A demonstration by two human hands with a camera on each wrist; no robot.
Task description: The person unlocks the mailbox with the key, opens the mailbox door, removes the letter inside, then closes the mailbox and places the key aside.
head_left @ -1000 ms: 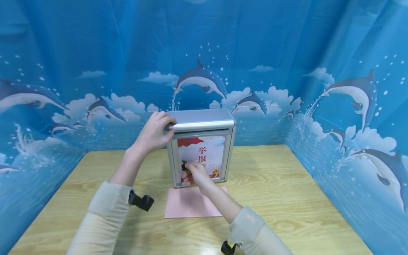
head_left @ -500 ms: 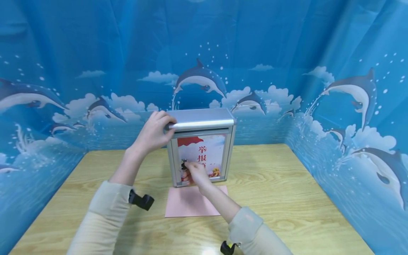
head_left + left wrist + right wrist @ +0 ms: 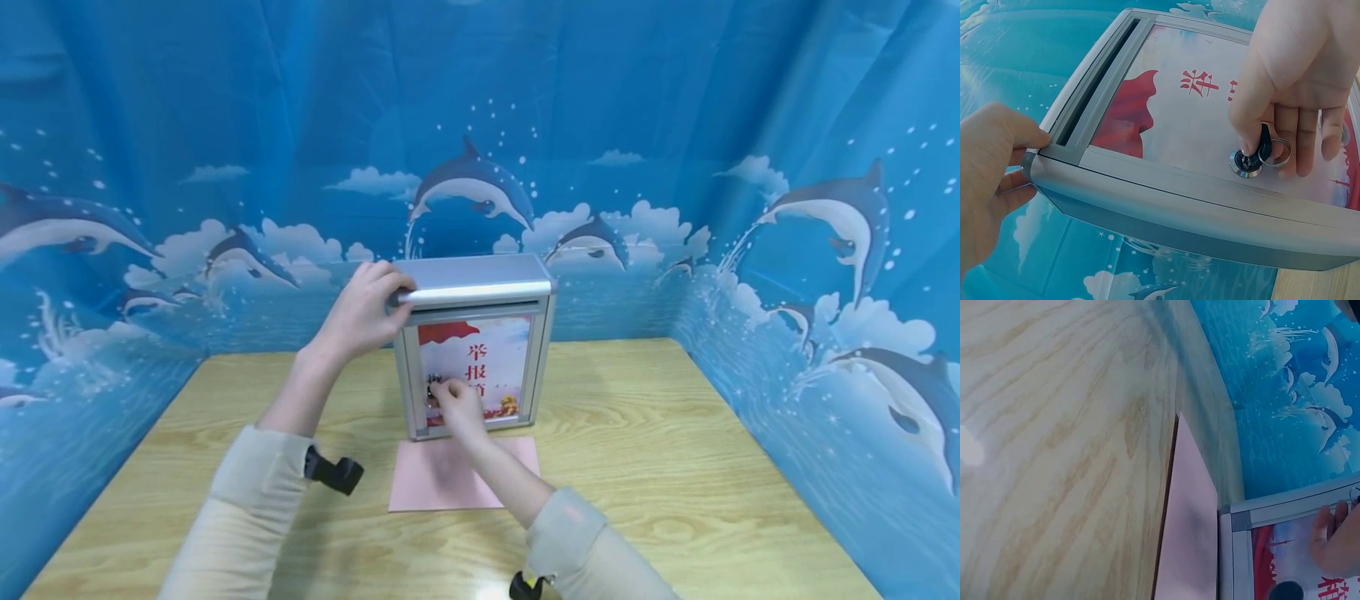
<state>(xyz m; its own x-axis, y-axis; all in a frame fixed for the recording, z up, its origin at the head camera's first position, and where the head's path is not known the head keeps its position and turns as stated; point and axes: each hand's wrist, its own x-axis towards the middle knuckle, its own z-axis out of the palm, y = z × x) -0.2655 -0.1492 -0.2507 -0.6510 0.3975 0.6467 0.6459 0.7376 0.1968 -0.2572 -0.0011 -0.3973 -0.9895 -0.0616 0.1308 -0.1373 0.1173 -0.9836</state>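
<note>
A silver metal-framed box with a slot near its top and a printed front panel stands upright. At its upper left corner my left hand grips the edge, thumb in front and fingers over the top. A round lock sits on the left side of the front, with a black-headed key in it and a metal ring hanging from the key. My right hand pinches the key between thumb and forefinger, its other fingers loosely extended. The right wrist view catches only part of that hand, at the lower right.
A flat pink sheet or board lies in front of the box on the wood-grain table. Behind and at the sides hangs a blue dolphin-print curtain. Black wrist cameras sit at both cuffs.
My right hand has turned slightly at the key, and its wrist and forearm have shifted a little left. My left hand keeps its place on the box corner.
</note>
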